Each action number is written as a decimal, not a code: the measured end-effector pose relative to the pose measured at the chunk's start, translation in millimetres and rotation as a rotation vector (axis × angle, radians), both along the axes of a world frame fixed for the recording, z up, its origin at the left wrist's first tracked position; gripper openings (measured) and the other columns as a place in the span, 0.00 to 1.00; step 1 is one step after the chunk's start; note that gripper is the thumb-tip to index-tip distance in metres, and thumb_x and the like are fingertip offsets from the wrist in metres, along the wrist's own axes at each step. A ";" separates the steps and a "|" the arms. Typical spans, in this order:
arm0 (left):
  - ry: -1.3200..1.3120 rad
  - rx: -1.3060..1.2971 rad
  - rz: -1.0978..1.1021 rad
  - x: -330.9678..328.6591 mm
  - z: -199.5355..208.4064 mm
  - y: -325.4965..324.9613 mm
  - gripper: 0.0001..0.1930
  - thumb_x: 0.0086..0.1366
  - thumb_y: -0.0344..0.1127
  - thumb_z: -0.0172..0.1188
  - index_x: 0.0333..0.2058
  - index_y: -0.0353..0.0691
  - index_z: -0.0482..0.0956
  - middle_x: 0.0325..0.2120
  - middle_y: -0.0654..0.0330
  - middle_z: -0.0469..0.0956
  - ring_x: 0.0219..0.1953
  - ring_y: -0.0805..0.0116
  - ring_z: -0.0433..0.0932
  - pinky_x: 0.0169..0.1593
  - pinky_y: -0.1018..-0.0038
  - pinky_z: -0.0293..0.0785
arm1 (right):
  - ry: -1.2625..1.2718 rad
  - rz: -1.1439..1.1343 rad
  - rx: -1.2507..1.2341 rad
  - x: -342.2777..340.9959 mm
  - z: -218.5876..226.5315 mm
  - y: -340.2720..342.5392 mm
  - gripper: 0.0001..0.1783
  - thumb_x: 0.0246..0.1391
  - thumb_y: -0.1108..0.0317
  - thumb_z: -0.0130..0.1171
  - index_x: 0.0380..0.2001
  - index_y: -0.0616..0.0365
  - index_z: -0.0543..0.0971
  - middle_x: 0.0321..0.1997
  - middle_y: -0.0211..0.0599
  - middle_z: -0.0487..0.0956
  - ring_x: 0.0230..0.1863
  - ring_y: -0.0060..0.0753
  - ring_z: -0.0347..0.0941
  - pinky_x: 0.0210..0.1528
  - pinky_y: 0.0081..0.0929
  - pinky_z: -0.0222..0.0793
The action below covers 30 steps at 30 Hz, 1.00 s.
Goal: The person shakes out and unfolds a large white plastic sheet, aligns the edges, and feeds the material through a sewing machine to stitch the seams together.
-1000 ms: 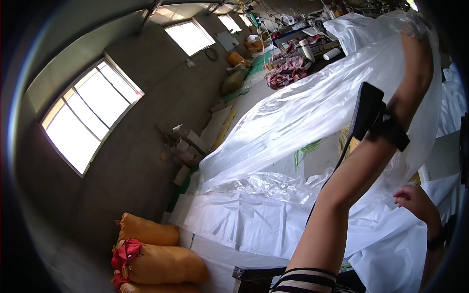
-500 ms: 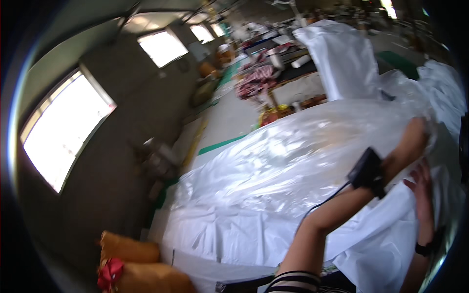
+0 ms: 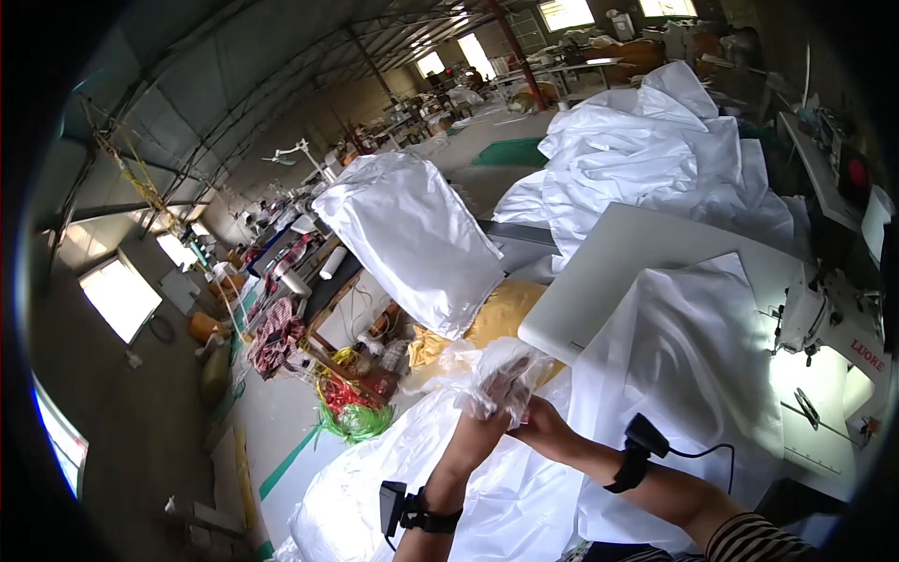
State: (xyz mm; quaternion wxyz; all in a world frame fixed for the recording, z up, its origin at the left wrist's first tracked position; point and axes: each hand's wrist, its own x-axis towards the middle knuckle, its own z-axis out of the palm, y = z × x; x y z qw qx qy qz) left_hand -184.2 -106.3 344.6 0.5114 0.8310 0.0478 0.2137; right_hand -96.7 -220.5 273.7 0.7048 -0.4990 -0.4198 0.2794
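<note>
Nearest, a black wrist box (image 3: pixel 646 436) on the right forearm trails a thin cable (image 3: pixel 716 451), best kept outside the folds so nothing snags. Pale, glossy sheeting (image 3: pixel 375 478) spreads from 6 to 8 o'clock of the hands; keeping the forearms light over it should avoid dragging it. Just ahead, the left hand (image 3: pixel 489 412) is draped in crinkled clear film (image 3: pixel 520 361), and how tightly its fingers close cannot be told through the plastic. The right hand (image 3: pixel 545 429), at its 4 o'clock, has fingers partly curled in against it; their tips are hidden, so whether they grip the film is unclear. Such slippery stuff probably handles best in a full, bunched grasp, hands close together, with no sharp pull that might stretch it. The film puffs out at 12 to 1 o'clock of the left hand and lies at 11 o'clock of the right. Farther off come a green stringy bundle (image 3: pixel 361 423) at 9, a yellow sack (image 3: pixel 506 309) at 12, a sewing machine (image 3: pixel 824 314) between 2 and 3, and finally a white fabric heap (image 3: pixel 646 150) at 1.
</note>
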 end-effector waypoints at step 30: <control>-0.812 0.408 -0.099 412.8 144.6 94.1 0.14 0.77 0.42 0.50 0.50 0.40 0.79 0.28 0.73 0.70 0.28 0.84 0.66 0.33 0.83 0.63 | -0.598 -0.399 -1.264 -116.2 -36.0 -423.7 0.08 0.49 0.64 0.59 0.26 0.57 0.78 0.27 0.44 0.76 0.29 0.52 0.75 0.32 0.43 0.72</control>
